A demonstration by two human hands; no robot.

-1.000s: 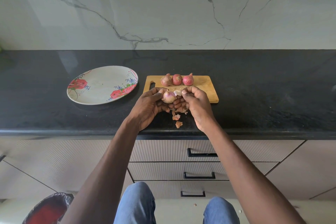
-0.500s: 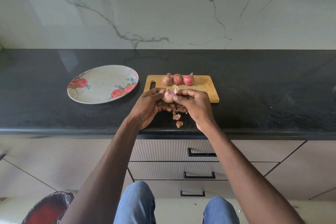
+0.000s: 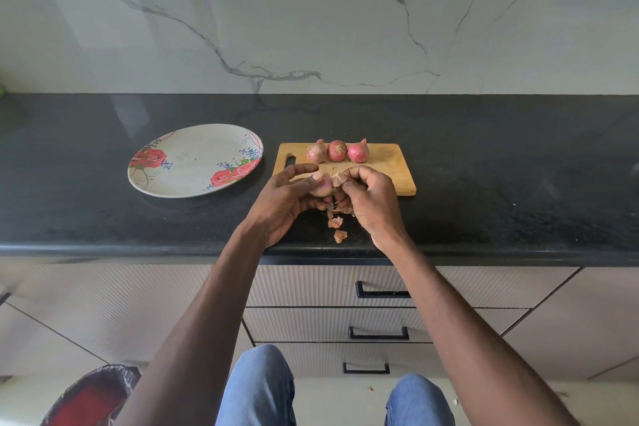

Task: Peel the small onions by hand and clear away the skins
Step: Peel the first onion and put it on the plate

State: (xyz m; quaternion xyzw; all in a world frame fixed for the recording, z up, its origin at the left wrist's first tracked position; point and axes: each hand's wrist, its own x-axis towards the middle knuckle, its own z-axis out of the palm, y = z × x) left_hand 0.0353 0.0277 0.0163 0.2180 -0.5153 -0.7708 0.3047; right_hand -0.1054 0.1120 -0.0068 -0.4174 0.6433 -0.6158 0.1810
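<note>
Left hand [image 3: 283, 201] grips onion [image 3: 320, 185], right hand [image 3: 371, 199] pinches its skin [image 3: 338, 178]. Skin scraps [image 3: 337, 228] on black countertop [image 3: 484, 190] just below grip; cutting board [image 3: 390, 166] behind, marble wall [image 3: 311, 10] beyond.

Both arms reach fwd, forearms bare, converging at centre. L hand [image 3: 281, 199] palm-up-ish, fingers curled, cupping grip, thumb on top. R hand [image 3: 371, 202] knuckles up, thumb + forefinger pinched, fingertips touching L hand's. Knees in jeans below.
</note>
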